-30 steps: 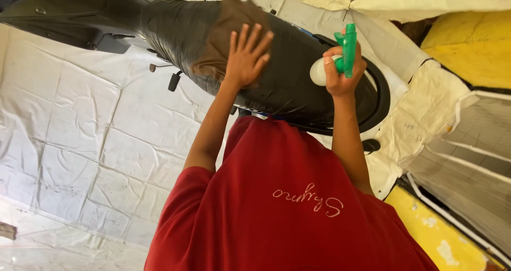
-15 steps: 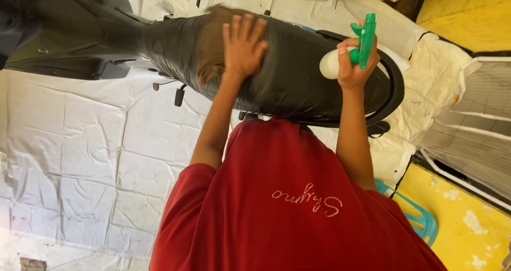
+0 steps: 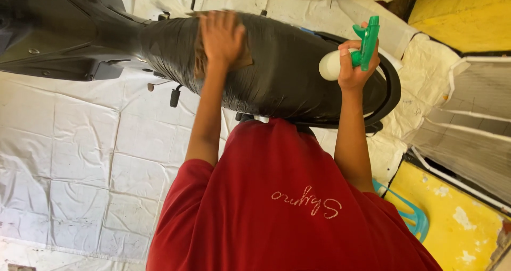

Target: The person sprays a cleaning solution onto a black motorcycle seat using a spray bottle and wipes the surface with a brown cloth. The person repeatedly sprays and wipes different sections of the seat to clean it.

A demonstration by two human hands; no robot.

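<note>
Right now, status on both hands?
Left hand flat on black plastic-wrapped scooter seat. Right hand grips white spray bottle with green trigger. Nothing in the way.

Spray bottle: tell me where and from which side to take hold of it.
Grip the spray bottle at its narrow neck just under the green trigger head, where the right hand holds it now. Come from the white body's side, since the nozzle points away over the seat.

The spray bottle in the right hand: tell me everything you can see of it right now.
The spray bottle has a pale, whitish plastic body and a bright green trigger head. The right hand grips it around the neck, so only the rounded end of the body and the head show. It is held in the air above the rear part of the black wrapped scooter seat, not resting on it. Its fill level cannot be seen.
</note>
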